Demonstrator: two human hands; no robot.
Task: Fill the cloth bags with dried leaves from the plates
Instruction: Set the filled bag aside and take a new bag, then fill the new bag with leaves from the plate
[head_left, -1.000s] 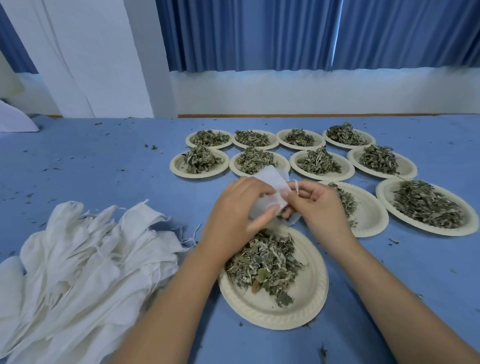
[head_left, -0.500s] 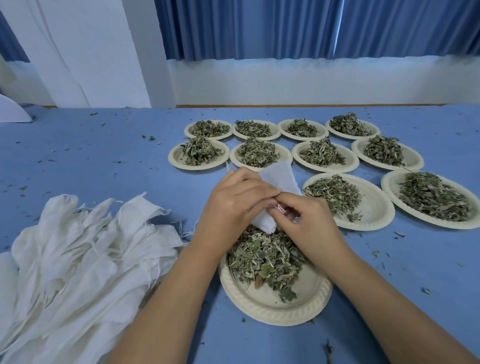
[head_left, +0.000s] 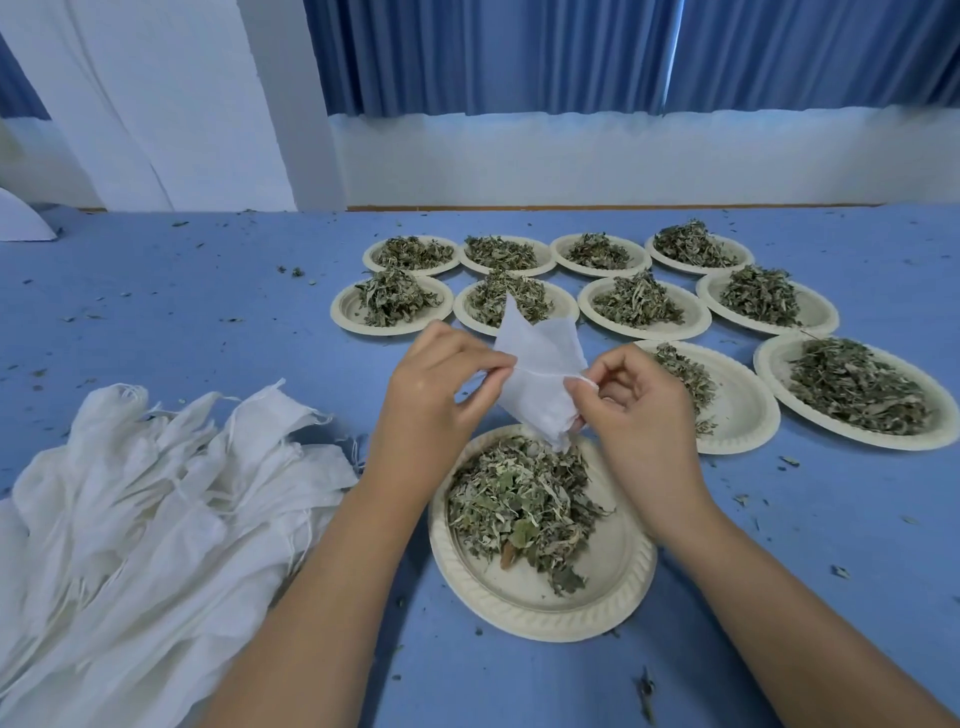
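Note:
A small white cloth bag (head_left: 535, 379) hangs between my hands above the nearest paper plate (head_left: 613, 587), which carries a loose heap of dried leaves (head_left: 519, 504). My left hand (head_left: 436, 395) pinches the bag's left edge and its drawstring. My right hand (head_left: 639, 410) pinches the right edge, fingers curled. The bag's lower tip touches the leaf heap. The string runs taut across the bag between the two pinches.
A pile of white cloth bags (head_left: 140, 525) lies at the left. Several more paper plates of dried leaves (head_left: 639, 304) sit in rows behind and to the right. Leaf crumbs litter the blue surface (head_left: 182, 332). A white wall and blue curtains stand behind.
My hands have drawn apart, spreading the bag out between them; before, they were bunched together around it. The bag now stands taller and wider.

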